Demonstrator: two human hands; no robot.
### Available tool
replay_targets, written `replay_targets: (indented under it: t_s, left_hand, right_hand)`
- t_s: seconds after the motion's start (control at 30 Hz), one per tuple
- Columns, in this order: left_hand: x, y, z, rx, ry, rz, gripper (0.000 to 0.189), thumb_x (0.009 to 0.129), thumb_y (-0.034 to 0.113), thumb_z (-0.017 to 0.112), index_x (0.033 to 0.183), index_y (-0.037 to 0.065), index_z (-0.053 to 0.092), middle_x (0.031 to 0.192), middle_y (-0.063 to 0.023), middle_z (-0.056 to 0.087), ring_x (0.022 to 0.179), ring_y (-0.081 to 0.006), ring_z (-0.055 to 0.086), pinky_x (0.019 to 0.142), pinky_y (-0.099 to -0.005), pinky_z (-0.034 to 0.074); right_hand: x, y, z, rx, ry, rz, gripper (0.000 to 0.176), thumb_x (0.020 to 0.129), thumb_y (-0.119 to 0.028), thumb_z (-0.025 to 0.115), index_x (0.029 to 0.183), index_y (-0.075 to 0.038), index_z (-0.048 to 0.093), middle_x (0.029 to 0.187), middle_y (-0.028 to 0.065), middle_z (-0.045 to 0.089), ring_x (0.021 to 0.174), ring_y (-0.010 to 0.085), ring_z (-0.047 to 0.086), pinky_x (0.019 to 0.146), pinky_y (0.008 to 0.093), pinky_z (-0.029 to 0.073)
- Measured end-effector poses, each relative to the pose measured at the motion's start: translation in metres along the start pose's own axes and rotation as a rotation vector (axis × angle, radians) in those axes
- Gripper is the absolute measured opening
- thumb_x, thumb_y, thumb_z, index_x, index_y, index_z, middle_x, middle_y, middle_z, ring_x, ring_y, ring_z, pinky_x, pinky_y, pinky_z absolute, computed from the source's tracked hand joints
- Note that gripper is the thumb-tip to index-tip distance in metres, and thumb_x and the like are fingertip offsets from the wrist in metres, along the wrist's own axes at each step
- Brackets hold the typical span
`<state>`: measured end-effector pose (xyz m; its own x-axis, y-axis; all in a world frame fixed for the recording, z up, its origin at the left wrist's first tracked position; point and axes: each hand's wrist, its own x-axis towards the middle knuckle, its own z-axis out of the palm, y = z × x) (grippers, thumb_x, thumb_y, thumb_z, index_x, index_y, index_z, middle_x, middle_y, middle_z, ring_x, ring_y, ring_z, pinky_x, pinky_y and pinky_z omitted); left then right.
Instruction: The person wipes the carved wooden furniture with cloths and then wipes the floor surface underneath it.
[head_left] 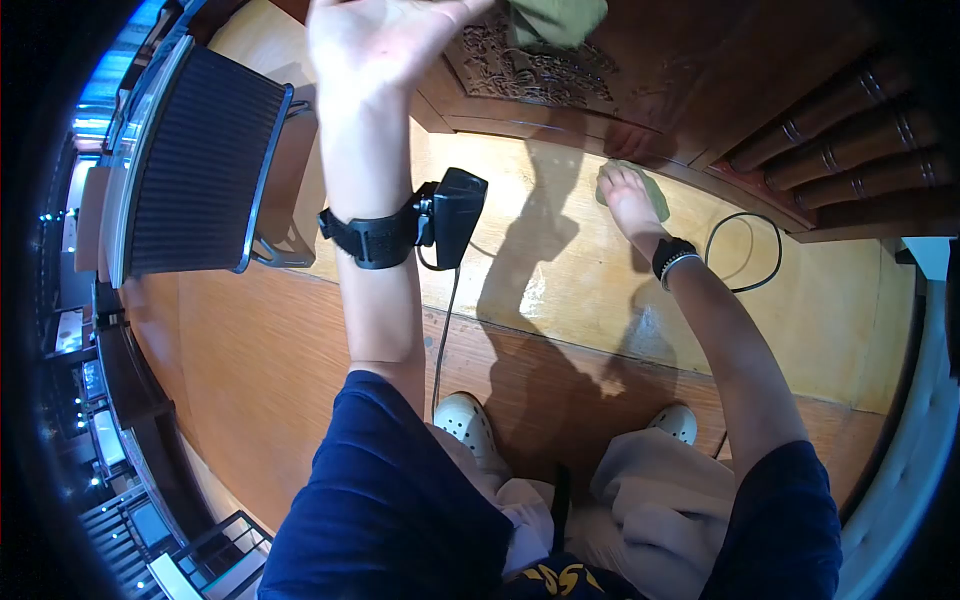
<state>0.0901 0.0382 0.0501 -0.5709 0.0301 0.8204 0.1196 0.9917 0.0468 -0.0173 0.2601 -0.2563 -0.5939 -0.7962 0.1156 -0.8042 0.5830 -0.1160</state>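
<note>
My right hand [627, 196] presses a green cloth [655, 198] onto the pale wooden floor strip, close against the base of the carved wooden furniture [660, 85]. Its fingers lie together over the cloth. Raised at the top edge, my left hand [385, 40] shows its palm, with the thumb stretched out to the right; the other fingers are cut off by the frame. A second green cloth [558, 20] hangs in front of the carved panel, to the right of that thumb. Whether the left hand touches this cloth is out of view.
A black ribbed box-like unit [205, 165] on a stand is at the left. From a black device [458, 215] strapped to my left forearm, a cable runs down. Another black cable loop [778, 250] lies right of my right hand. Turned wooden spindles [835, 155] line the upper right.
</note>
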Motion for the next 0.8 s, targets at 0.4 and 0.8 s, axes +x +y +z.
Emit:
replay_targets:
  t_s: [0.4,0.8]
  left_hand:
    - [0.055,-0.034,-0.016,-1.269,0.279,-0.104,0.052,0.096,0.031,0.042,0.129,-0.009,0.039,0.130,-0.0299,0.041,0.117,-0.0361,0.044,0.105,-0.0443,0.033]
    - [-0.015,-0.035,0.109,0.095,0.077,-0.071,0.073,0.082,0.033,0.062,0.140,-0.001,0.034,0.145,-0.0297,0.024,0.135,-0.0491,0.019,0.110,-0.0584,0.013]
  right_hand:
    - [-0.001,-0.003,0.004,-0.011,0.046,0.006,0.026,0.084,-0.010,0.047,0.107,-0.003,0.056,0.118,0.0148,0.054,0.118,0.0300,0.047,0.103,0.0405,0.035]
    - [-0.005,-0.006,0.007,-0.086,0.061,-0.024,0.026,0.084,-0.011,0.048,0.106,-0.003,0.058,0.116,0.0160,0.054,0.115,0.0313,0.048,0.102,0.0419,0.036]
